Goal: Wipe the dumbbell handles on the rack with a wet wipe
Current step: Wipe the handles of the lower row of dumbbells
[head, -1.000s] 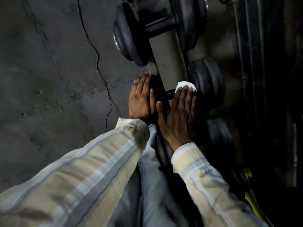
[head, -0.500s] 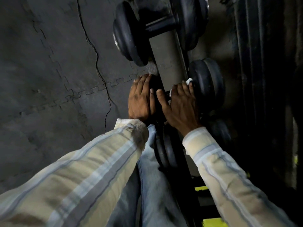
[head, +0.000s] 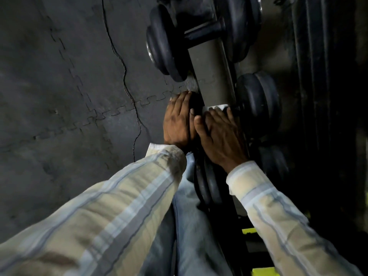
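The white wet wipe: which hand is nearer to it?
Right. The right hand presses the wet wipe under its fingers; the left hand rests beside it on the dumbbell's near head.

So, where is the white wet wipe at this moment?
In the head view, the white wet wipe lies under the right hand's fingers on the middle dumbbell's handle, between the left hand and the black rubber dumbbell head.
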Demonstrator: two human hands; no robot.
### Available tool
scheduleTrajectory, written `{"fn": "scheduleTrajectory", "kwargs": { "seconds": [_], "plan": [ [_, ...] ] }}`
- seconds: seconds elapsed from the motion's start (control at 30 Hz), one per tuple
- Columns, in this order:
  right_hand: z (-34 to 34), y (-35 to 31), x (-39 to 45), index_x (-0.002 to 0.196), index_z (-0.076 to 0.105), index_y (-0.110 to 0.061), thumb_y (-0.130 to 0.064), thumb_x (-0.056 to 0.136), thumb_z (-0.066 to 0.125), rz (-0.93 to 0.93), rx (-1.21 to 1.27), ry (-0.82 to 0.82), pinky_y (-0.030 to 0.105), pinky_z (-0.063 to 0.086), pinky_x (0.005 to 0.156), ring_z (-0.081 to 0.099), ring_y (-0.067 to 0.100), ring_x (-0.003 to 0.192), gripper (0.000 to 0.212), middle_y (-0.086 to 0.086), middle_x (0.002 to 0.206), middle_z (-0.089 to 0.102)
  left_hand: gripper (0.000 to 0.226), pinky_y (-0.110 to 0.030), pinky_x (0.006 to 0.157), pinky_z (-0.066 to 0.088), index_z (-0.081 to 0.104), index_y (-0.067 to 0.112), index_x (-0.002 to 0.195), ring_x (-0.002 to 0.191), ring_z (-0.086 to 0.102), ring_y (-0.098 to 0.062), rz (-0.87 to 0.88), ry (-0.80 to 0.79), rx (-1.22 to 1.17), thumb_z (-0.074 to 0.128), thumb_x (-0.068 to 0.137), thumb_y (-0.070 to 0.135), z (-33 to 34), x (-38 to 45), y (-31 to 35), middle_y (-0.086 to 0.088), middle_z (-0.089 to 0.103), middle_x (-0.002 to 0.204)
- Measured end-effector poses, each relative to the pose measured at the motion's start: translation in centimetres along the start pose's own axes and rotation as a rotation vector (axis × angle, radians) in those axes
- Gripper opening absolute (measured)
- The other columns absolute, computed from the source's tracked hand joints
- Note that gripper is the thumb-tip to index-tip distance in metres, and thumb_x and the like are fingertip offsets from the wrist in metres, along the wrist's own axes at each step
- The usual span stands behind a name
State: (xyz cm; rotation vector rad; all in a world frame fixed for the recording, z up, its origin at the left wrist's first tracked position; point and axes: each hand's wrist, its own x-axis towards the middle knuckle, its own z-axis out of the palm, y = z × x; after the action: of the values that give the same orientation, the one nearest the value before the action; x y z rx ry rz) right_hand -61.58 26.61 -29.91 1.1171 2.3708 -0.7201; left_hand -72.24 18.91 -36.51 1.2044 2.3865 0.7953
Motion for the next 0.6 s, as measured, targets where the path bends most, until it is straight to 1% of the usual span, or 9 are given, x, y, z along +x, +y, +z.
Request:
{"fn": "scheduleTrajectory", "kwargs": {
  "seconds": [0.07, 0.17, 0.23, 0.3, 0.37, 0.43, 0.47, 0.53, 0.6],
  "plan": [
    [0.3, 0.7, -1.8, 0.142, 0.054, -0.003, -0.069, 0.095, -0.008, -0.011, -0.007, -0.003, 0.043, 0.010, 0.126, 0.033, 0.022, 0.149, 0.102, 0.014, 0.153, 0.046, 0.054, -0.048, 0.118, 0.034, 0.056, -0.004, 0.138, 0.133, 0.053, -0.035, -0.017, -0.010, -0.006, 0.030, 0.100, 0.024, -0.1, 0.0, 0.0, -0.019, 0.057, 0.142],
    [0.8, 1.6, -2.6, 0.151, 0.039, -0.001, -0.070, 0.095, -0.008, 0.047, -0.048, 0.004, 0.046, 0.009, 0.125, 0.023, 0.024, 0.153, 0.100, 0.016, 0.161, 0.034, 0.054, -0.050, 0.117, 0.035, 0.054, -0.005, 0.139, 0.133, 0.052, -0.036, -0.015, -0.015, -0.016, 0.029, 0.101, 0.024, 0.1, -0.1, -0.3, -0.019, 0.056, 0.143],
    [0.7, 1.3, -1.2, 0.149, 0.041, 0.001, -0.071, 0.094, -0.009, 0.092, -0.051, 0.041, 0.046, 0.011, 0.125, 0.025, 0.026, 0.152, 0.104, 0.018, 0.158, 0.037, 0.054, -0.050, 0.115, 0.036, 0.055, -0.005, 0.138, 0.132, 0.053, -0.036, 0.001, -0.005, -0.011, 0.028, 0.102, 0.024, 0.3, -0.1, -0.4, -0.019, 0.057, 0.142],
    [0.4, 0.6, 0.5, 0.143, 0.050, 0.000, -0.073, 0.090, -0.012, 0.102, -0.035, 0.042, 0.046, 0.012, 0.124, 0.032, 0.026, 0.148, 0.109, 0.018, 0.152, 0.046, 0.053, -0.050, 0.115, 0.036, 0.056, -0.005, 0.137, 0.132, 0.053, -0.035, 0.006, 0.002, -0.007, 0.029, 0.102, 0.024, 0.4, 0.0, -0.5, -0.019, 0.058, 0.141],
    [0.6, 0.3, 0.9, 0.137, 0.056, -0.004, -0.071, 0.091, -0.012, 0.031, -0.004, 0.021, 0.044, 0.012, 0.124, 0.036, 0.024, 0.146, 0.107, 0.015, 0.148, 0.052, 0.053, -0.049, 0.116, 0.035, 0.056, -0.004, 0.137, 0.132, 0.053, -0.035, 0.004, -0.001, -0.005, 0.030, 0.101, 0.024, 0.4, 0.0, -0.5, -0.019, 0.058, 0.141],
    [1.0, 0.9, -0.1, 0.141, 0.054, -0.005, -0.069, 0.094, -0.009, -0.053, 0.001, 0.002, 0.044, 0.012, 0.124, 0.033, 0.021, 0.148, 0.101, 0.012, 0.151, 0.049, 0.053, -0.048, 0.116, 0.035, 0.056, -0.002, 0.138, 0.134, 0.052, -0.034, 0.002, -0.012, -0.001, 0.030, 0.101, 0.026, 0.3, 0.0, -0.5, -0.018, 0.057, 0.142],
    [1.1, 1.4, -0.7, 0.144, 0.051, -0.005, -0.069, 0.095, -0.008, -0.062, -0.011, 0.002, 0.045, 0.012, 0.125, 0.030, 0.020, 0.150, 0.100, 0.011, 0.154, 0.046, 0.054, -0.047, 0.116, 0.035, 0.056, -0.001, 0.139, 0.134, 0.051, -0.033, 0.001, -0.017, -0.002, 0.029, 0.101, 0.027, 0.3, -0.1, -0.6, -0.017, 0.057, 0.143],
    [1.1, 2.3, -1.2, 0.148, 0.045, -0.002, -0.069, 0.096, -0.005, 0.006, -0.028, 0.050, 0.046, 0.013, 0.125, 0.026, 0.022, 0.152, 0.098, 0.014, 0.157, 0.040, 0.055, -0.048, 0.116, 0.035, 0.055, -0.001, 0.139, 0.135, 0.051, -0.033, -0.008, -0.014, -0.007, 0.026, 0.103, 0.028, 0.4, -0.2, -0.5, -0.016, 0.056, 0.143],
    [0.6, 2.3, -0.6, 0.150, 0.040, 0.002, -0.073, 0.093, -0.002, 0.130, -0.007, 0.086, 0.044, 0.016, 0.124, 0.026, 0.027, 0.151, 0.103, 0.019, 0.158, 0.037, 0.056, -0.048, 0.116, 0.035, 0.055, -0.001, 0.139, 0.134, 0.051, -0.033, -0.014, -0.012, -0.014, 0.025, 0.103, 0.029, 0.4, -0.1, -0.3, -0.016, 0.056, 0.143]
  ]
}}
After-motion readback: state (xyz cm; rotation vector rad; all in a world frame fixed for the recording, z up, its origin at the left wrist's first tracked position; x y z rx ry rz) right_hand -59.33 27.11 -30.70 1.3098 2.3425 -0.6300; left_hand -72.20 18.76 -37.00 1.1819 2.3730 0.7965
